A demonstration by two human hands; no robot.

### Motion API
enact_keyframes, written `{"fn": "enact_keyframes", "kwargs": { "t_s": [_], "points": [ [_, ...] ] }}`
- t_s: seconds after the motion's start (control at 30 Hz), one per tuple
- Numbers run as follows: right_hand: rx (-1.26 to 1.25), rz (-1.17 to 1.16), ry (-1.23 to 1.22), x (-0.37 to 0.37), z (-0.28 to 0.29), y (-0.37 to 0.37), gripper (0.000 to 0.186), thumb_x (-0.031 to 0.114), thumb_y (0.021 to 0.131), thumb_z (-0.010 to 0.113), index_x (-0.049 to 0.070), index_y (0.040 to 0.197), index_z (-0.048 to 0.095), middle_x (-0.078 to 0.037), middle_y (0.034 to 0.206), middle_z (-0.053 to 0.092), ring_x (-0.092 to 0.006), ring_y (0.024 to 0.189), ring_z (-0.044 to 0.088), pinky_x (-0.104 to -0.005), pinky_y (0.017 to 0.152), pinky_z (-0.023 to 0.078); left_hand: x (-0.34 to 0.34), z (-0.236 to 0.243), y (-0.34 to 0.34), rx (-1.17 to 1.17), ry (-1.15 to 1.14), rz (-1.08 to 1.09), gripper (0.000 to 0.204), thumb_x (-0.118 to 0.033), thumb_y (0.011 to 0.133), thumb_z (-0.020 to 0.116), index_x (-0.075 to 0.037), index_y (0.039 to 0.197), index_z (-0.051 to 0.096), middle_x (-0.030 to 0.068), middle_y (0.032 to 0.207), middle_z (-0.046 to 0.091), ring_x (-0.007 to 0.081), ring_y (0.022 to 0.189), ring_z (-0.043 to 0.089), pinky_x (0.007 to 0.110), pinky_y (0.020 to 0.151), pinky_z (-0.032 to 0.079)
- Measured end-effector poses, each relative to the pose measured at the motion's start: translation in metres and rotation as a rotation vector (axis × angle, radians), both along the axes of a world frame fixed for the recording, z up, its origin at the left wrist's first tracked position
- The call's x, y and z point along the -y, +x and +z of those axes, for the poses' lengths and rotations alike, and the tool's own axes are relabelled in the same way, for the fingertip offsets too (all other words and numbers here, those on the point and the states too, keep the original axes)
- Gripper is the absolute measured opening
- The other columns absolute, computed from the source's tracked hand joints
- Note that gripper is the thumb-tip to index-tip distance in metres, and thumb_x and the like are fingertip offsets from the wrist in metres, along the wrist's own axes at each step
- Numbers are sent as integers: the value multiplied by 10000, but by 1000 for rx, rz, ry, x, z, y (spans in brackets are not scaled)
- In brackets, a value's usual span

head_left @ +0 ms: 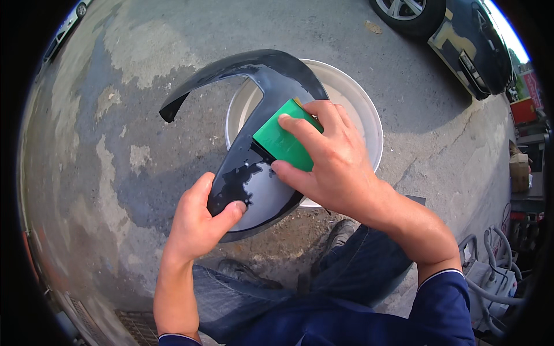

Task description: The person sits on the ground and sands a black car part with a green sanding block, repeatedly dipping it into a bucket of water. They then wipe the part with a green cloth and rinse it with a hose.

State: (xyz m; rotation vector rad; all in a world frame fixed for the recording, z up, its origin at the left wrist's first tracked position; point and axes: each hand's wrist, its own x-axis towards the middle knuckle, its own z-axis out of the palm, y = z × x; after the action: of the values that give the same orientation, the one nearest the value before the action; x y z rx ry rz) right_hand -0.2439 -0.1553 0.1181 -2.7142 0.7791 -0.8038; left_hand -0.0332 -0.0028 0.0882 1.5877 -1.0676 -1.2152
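Observation:
A black curved body panel (268, 203), wet and partly glossy, is held over a round white basin (376, 124). Its narrow arm sweeps round to the far left and ends in a point in mid-air. My left hand (199, 222) grips the panel's near left edge, thumb on top and the fingers mostly hidden beneath. In my right hand (334, 158) is a green rectangular sanding block (283, 138), pressed flat against the panel's middle. The thumb and fingers spread over the block's top and sides. Dark wet patches lie on the surface between the two hands.
Below the panel are my legs in jeans (363, 268) and my shoes on rough, stained concrete (144, 190). A dark car (470, 49) with bare patches stands at the far right. Grey hoses and a machine (490, 282) are at the near right, beyond them a cardboard box (519, 172).

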Motion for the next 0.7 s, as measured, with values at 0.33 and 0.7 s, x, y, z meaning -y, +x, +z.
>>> {"fn": "enact_keyframes", "kwargs": {
  "t_s": [0.33,0.7],
  "points": [
    [-1,195,173,-36,5,5,560,234,728,871,35,1207,659,-217,1146,573,-377,993,580,-456,853,507,1,-3,2,68,12,-8,297,-69,882,779,24,1123,633,67,981,725,104,896,620,306,805,535],
    [31,76,107,-11,3,7,534,226,723,869,49,1188,677,-211,1119,576,-370,996,580,-467,851,501,4,-1,-1,-38,-32,18,313,-58,882,783,31,1143,635,76,993,746,103,898,642,304,815,547]
  ]
}}
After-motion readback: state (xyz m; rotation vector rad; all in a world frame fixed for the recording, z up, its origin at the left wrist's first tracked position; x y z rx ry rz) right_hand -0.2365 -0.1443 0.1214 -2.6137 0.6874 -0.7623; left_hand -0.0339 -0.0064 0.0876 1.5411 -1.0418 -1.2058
